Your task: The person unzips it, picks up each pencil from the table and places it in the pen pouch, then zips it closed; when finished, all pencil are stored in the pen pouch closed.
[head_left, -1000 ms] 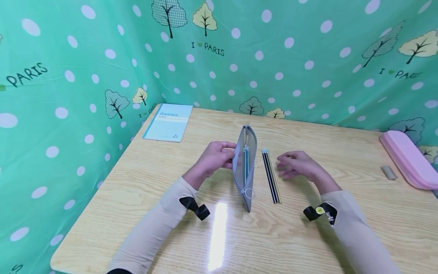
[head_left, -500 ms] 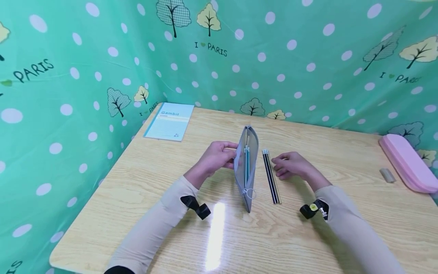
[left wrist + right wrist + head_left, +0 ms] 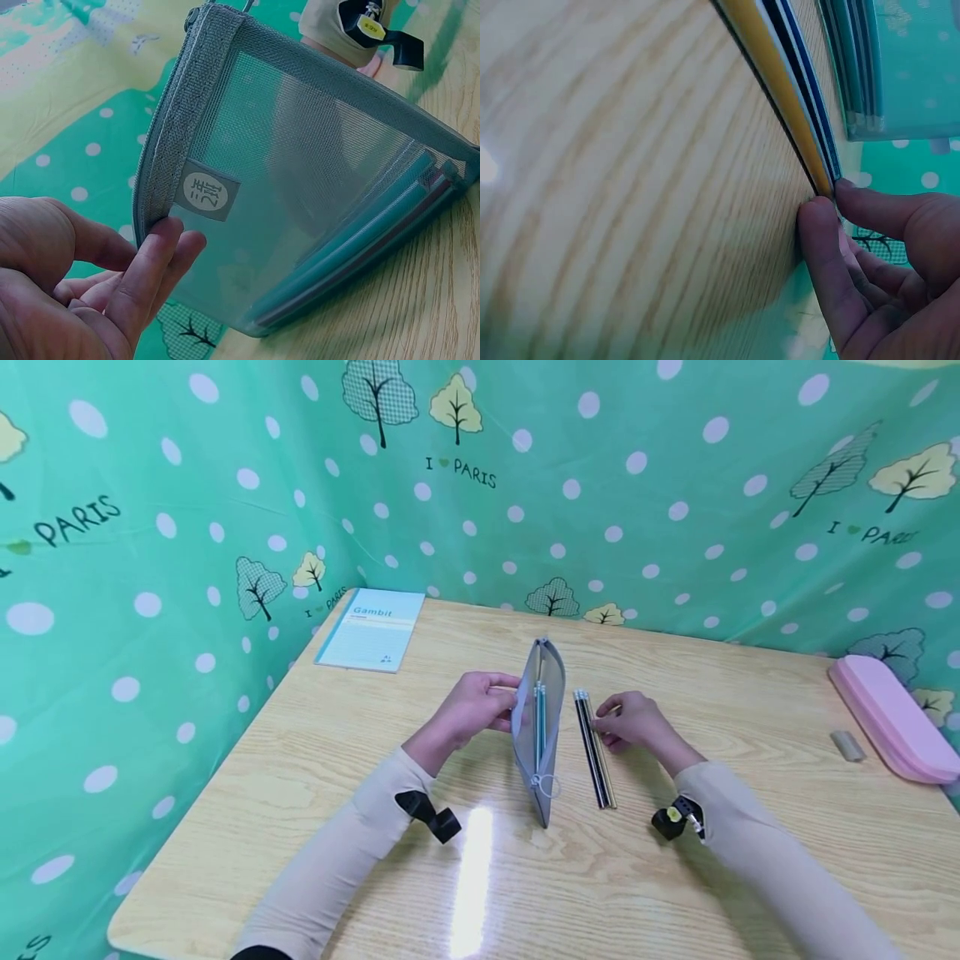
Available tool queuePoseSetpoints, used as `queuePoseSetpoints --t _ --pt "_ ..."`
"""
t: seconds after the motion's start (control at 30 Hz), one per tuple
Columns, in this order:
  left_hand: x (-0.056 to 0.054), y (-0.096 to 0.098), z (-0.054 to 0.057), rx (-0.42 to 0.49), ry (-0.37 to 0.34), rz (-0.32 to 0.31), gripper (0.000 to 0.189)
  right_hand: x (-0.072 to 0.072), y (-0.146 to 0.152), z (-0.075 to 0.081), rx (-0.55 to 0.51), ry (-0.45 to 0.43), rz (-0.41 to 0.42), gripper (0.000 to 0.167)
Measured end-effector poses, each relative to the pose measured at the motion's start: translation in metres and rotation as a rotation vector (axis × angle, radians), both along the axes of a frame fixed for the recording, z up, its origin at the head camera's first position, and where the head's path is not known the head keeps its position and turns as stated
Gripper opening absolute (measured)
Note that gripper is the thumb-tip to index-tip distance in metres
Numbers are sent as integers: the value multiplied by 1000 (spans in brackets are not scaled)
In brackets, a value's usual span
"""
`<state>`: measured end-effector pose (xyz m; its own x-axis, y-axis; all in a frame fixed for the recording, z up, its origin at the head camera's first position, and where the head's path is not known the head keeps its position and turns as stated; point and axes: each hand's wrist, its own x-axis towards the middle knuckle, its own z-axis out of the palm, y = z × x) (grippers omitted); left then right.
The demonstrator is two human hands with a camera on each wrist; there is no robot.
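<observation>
A grey mesh zip pencil pouch (image 3: pixel 551 718) stands on its edge with its mouth spread, several teal pencils (image 3: pixel 540 718) inside. My left hand (image 3: pixel 474 703) pinches its left rim between thumb and fingers; in the left wrist view the grip sits beside the round-logo label (image 3: pixel 205 190). Right of the pouch, dark striped pencils (image 3: pixel 592 760) lie side by side with a gold pencil (image 3: pixel 604 777) on the table. My right hand (image 3: pixel 632 720) is at the gold pencil (image 3: pixel 780 75), its thumb and forefinger closed about it in the right wrist view. The other right fingers are curled beneath.
A pale blue notebook (image 3: pixel 371 631) lies at the back left of the wooden table (image 3: pixel 360 860). At the far right are a pink pencil case (image 3: pixel 896 718) and a small grey eraser (image 3: pixel 848 746). A green patterned curtain (image 3: pixel 637 527) hangs behind and to the left.
My right hand has moved left, from bare table beside the pencils onto the gold pencil, its fingers closing. The left hand and the pouch have stayed in place.
</observation>
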<state>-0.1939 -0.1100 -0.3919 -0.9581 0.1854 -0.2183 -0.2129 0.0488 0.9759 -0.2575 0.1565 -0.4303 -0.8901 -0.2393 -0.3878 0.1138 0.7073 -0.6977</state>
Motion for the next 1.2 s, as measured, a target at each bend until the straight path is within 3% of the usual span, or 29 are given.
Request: queuePoseSetpoints --t 0.37,0.5,0.7,0.9,1.03,1.2 --pt "1 -1 1 -5 8 -3 38 1 -3 1 84 92 11 36" --pt "1 -1 1 -5 10 -10 37 0 -1 2 85 80 33 38" --pt "1 0 2 -5 10 -10 37 -4 11 7 -113 -71 4 52" --pt "1 0 2 -9 13 -8 37 -6 23 7 -323 -179 -23 55" --pt "1 0 1 -5 15 -12 37 -6 29 6 -437 -209 -29 59" --pt "0 0 1 -2 19 -11 37 -4 36 7 -501 -209 -35 62"
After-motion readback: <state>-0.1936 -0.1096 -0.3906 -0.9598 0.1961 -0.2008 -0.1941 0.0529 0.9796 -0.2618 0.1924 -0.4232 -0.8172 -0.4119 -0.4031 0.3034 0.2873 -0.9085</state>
